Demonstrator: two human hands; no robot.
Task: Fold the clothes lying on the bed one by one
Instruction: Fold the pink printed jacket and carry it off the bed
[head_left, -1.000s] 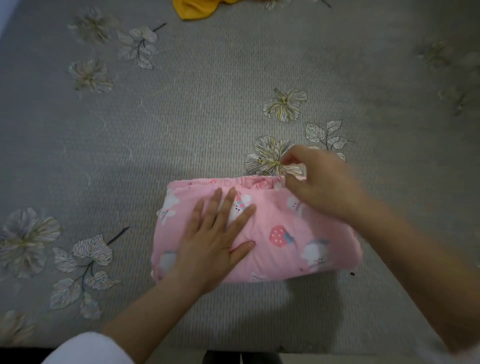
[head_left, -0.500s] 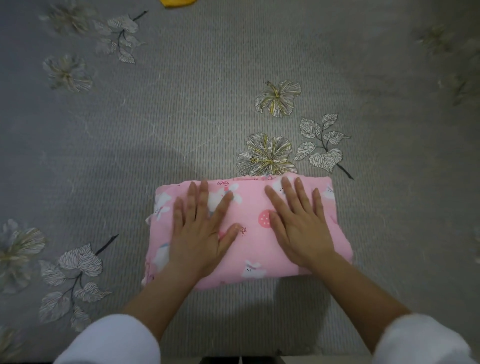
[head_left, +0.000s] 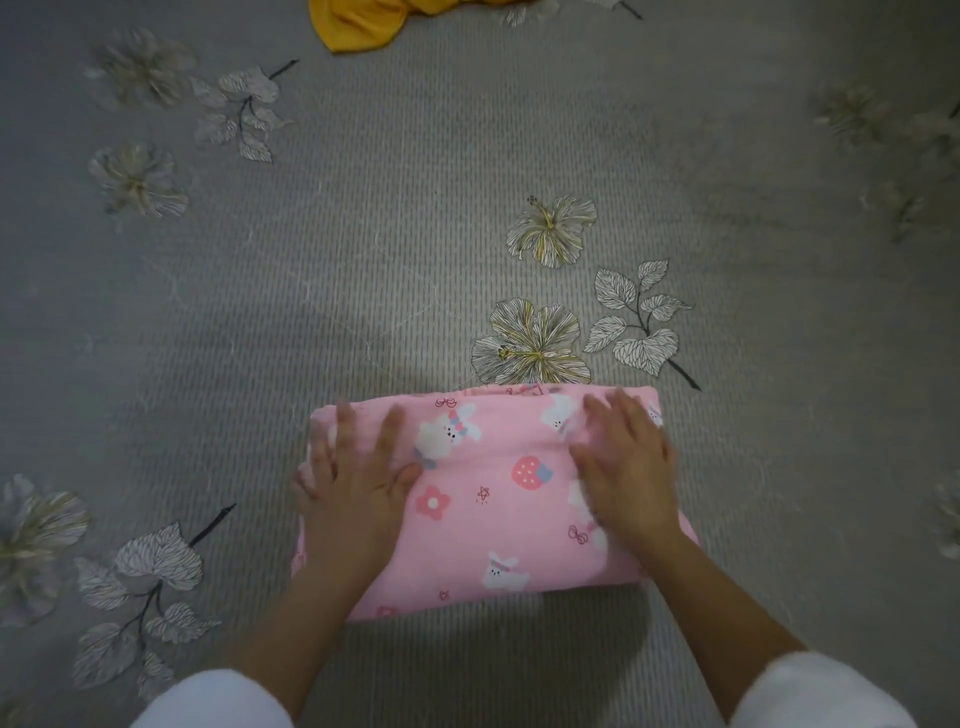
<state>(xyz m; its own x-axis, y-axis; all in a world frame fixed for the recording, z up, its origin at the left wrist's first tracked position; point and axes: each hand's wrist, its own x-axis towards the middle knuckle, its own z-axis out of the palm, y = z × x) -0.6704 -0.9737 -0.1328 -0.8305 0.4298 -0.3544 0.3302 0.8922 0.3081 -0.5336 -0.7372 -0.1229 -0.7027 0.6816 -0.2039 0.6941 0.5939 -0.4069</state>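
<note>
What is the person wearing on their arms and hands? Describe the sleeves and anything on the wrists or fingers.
Both arms wear white, soft-looking sleeves: the left sleeve and the right sleeve end short of the wrists, leaving the forearms bare. The left hand and right hand are bare: no glove, watch or bracelet shows. The fingers are blurred, so a thin ring cannot be ruled out.

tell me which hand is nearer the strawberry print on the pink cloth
Right. The right hand lies flat just right of the strawberry; the left hand presses the left end of the pink cloth, farther off.
</note>
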